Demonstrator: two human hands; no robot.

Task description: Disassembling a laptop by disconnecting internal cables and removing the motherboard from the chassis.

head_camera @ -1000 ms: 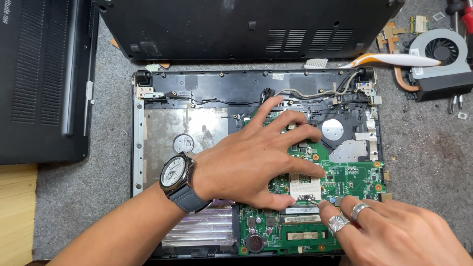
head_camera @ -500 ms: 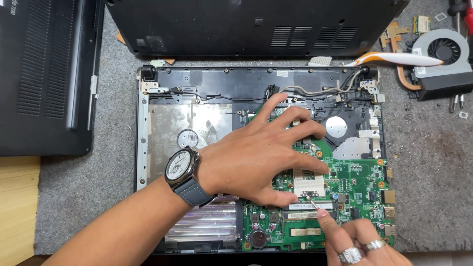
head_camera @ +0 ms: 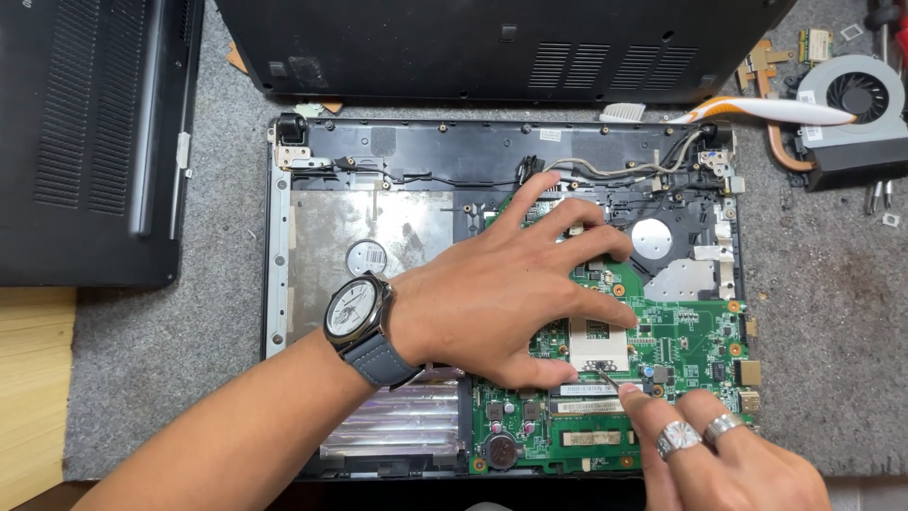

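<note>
The green motherboard [head_camera: 662, 350] sits in the right half of the opened laptop base [head_camera: 284, 284], and everything I describe is placed from that board. My left hand [head_camera: 511, 293] lies flat on it, fingers spread toward its upper edge and thumb resting just left of the pale square processor socket [head_camera: 598, 343]; this grip is open, pressing rather than holding. My right hand [head_camera: 728, 464] comes in at the board's lower right corner, with its grip closed on a thin metal tool [head_camera: 605, 377] whose tip rests just below the socket, near the long memory slots [head_camera: 591, 407].

The risk I see is the tip slipping. If I push too hard or at a steep angle, it could skid across the board and scratch a trace, or jab into the socket and damage its contacts. My left palm also covers small parts, so leaning on it could flex the board or crack a solder joint. My rings [head_camera: 679, 437] hover close to the bottom edge and could catch on a connector.

Above the board run loose grey cables [head_camera: 615, 170], which a fingertip could snag. Further up lies a black laptop cover [head_camera: 492, 43], up and to the right a cooling fan [head_camera: 856, 95] on the grey counter [head_camera: 823, 312], and far left another black laptop [head_camera: 85, 142].
</note>
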